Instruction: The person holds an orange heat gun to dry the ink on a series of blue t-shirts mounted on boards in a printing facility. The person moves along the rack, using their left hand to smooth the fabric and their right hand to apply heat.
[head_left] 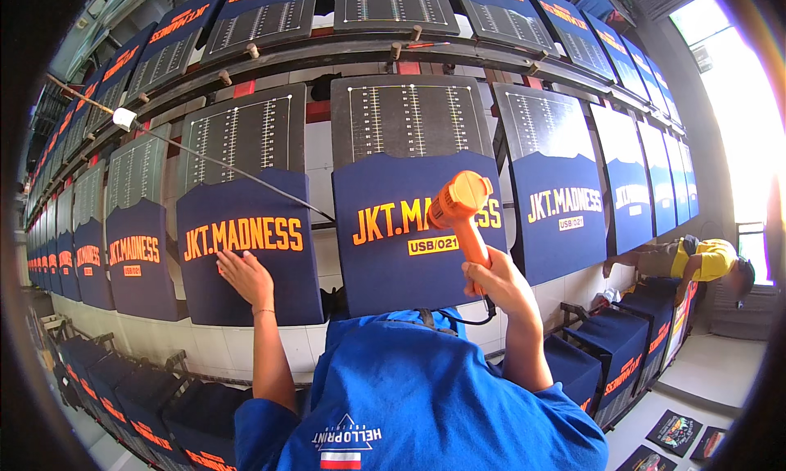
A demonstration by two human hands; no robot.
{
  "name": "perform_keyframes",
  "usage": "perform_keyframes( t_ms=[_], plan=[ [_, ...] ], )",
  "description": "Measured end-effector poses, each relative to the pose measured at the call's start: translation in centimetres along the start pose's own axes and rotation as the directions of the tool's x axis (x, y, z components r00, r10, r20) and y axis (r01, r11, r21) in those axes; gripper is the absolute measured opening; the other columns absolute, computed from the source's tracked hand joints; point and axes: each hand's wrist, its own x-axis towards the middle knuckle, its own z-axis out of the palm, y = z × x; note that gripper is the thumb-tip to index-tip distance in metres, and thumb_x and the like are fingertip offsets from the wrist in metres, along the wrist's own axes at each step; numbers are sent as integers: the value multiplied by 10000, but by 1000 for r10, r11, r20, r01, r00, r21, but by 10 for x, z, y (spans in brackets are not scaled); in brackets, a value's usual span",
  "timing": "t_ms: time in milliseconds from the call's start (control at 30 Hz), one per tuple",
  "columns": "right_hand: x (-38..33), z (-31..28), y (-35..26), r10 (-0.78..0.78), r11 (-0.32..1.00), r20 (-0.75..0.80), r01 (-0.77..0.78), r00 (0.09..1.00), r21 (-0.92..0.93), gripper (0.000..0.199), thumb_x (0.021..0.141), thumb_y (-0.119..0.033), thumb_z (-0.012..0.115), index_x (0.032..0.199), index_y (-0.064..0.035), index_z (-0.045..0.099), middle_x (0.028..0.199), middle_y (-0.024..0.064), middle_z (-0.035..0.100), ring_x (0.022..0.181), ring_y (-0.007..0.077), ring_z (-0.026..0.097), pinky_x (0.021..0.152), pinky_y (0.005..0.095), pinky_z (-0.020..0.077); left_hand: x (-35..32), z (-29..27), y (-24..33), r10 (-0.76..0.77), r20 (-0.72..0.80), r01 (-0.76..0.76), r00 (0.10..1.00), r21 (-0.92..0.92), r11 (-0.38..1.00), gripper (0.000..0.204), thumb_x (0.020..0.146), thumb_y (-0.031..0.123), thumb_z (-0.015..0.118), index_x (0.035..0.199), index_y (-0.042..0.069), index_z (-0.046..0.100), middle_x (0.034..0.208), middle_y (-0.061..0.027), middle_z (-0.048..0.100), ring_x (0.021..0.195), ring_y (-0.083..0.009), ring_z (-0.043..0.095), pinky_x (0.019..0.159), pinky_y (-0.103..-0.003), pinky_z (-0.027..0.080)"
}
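Note:
My left hand (244,277) lies flat, fingers spread, on a navy shirt (246,283) with an orange print, stretched over a printing board just left of centre. My right hand (499,284) grips the handle of an orange heat gun (460,213), held upright with its nozzle facing the neighbouring navy shirt (393,258) at the centre. A black cord (479,315) hangs from the gun's handle toward my blue shirt.
A long curved row of boards with navy printed shirts runs left and right, with grey marked boards (407,115) above them. A thin cable (246,172) crosses diagonally. At the right a person in yellow (704,262) bends over. Dark boards (606,348) stand lower right.

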Motion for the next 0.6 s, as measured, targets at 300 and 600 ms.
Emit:
perform_keyframes(
  t_ms=[300,600],
  plan=[
    [40,1,-10,-93,994,-50,96,994,44,239,917,-182,630,1001,31,563,731,32,577,613,106,609,576,261,512,-22,-10,23,113,103,-117,988,37,992,640,1072,370,286,1541,-58,204,1629,-223,160,1514,-383,136,1234,-481,135],
    [6,-6,-3,4,999,14,-4,1000,-37,217,902,-198,624,942,9,576,749,42,593,619,110,617,589,262,511,41,-2,-53,-221,-19,221,975,9,975,670,1063,410,267,1508,-91,267,1588,-283,231,1472,-449,222,1206,-543,178]
  ],
)
